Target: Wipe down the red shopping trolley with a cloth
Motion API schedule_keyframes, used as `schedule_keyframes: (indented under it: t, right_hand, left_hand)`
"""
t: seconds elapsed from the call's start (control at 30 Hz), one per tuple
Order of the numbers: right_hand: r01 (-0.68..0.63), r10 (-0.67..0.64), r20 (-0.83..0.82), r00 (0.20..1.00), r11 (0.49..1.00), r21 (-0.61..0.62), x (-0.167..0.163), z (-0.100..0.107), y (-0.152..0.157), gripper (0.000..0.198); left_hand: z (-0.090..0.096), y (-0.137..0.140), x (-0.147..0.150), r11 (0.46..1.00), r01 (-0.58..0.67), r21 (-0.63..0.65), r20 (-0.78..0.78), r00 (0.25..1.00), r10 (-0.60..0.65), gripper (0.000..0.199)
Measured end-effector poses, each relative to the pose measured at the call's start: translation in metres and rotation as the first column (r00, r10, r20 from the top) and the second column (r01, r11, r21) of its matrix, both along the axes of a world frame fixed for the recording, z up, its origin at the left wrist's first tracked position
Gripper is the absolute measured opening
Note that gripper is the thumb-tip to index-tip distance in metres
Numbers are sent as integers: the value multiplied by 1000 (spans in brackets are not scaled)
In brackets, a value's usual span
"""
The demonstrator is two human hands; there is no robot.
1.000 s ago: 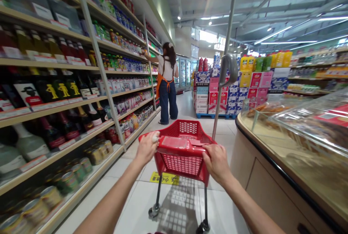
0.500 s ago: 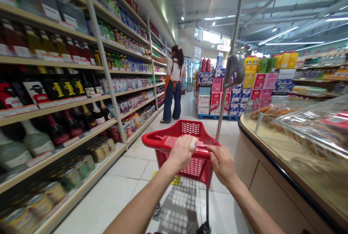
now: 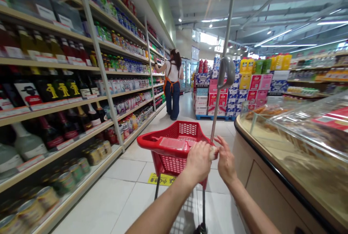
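Observation:
A red plastic shopping cart point(image 3: 187, 128) stands in front of me, its basket pierced with a grid of holes. My left hand point(image 3: 198, 159) is closed over the right end of the cart's handle point(image 3: 146, 141). A small pale, reddish-white thing point(image 3: 214, 152) shows at its thumb side; I cannot make out what it is. Just right of the handle, my right hand point(image 3: 226, 159) is raised with its fingers apart and bent, close to that pale thing. Whether its fingertips touch it is unclear. A metal pole point(image 3: 217, 107) with a grey fitting rises behind the hands.
Shelves of bottles and cans point(image 3: 99, 63) line the left side. At right stands a curved counter point(image 3: 246, 138) with clear covers. Ahead, a person in an orange apron point(image 3: 172, 82) faces the shelf, near stacked boxes point(image 3: 217, 100). A yellow floor sticker point(image 3: 163, 179) lies below the cart.
My left hand has slid right along the handle to its end. My right hand has let go of the handle and lifted. The person ahead has lowered an arm and stands farther along.

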State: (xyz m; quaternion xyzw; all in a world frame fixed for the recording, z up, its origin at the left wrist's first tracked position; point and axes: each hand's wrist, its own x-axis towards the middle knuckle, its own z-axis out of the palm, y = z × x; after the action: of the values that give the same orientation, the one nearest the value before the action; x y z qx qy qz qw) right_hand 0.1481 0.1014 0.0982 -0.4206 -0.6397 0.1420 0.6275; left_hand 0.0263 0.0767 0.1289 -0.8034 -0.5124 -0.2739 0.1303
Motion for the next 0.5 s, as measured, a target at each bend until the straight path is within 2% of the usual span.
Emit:
schedule_keyframes:
  t: [0.1, 0.17, 0.23, 0.3, 0.33, 0.4, 0.43, 0.5]
  right_hand:
    - [9, -9, 3, 1000, 999, -34, 8, 2, -3, 44]
    - [20, -19, 18, 1000, 998, -54, 9, 6, -5, 43]
    - [20, -18, 34, 999, 998, -54, 4, 8, -3, 43]
    - [12, -9, 62, 998, 999, -52, -3, 8, 0, 44]
    - [14, -10, 77, 997, 998, -55, -7, 7, 2, 45]
    - [27, -20, 97, 995, 998, -64, -11, 5, 4, 46]
    - [29, -22, 97, 995, 997, -68, -11, 3, 5, 46]
    - [14, -8, 91, 996, 997, -69, -10, 1, 4, 45]
  left_hand:
    - [8, 1, -36, 997, -76, -8, 26, 997, 76, 27]
    - [15, 4, -61, 967, -253, -17, 88, 963, 253, 30]
    - [17, 4, -66, 948, -316, -34, 97, 943, 318, 30]
    - [11, 1, -51, 974, -222, -33, 52, 973, 224, 28]
    - [7, -2, -40, 991, -128, -25, 18, 992, 129, 28]
    - [1, -6, -27, 999, -34, -19, -6, 999, 34, 30]
    - [0, -8, -27, 999, -18, -28, -13, 1000, 18, 32]
    - [3, -9, -39, 995, -76, -69, -9, 997, 75, 36]
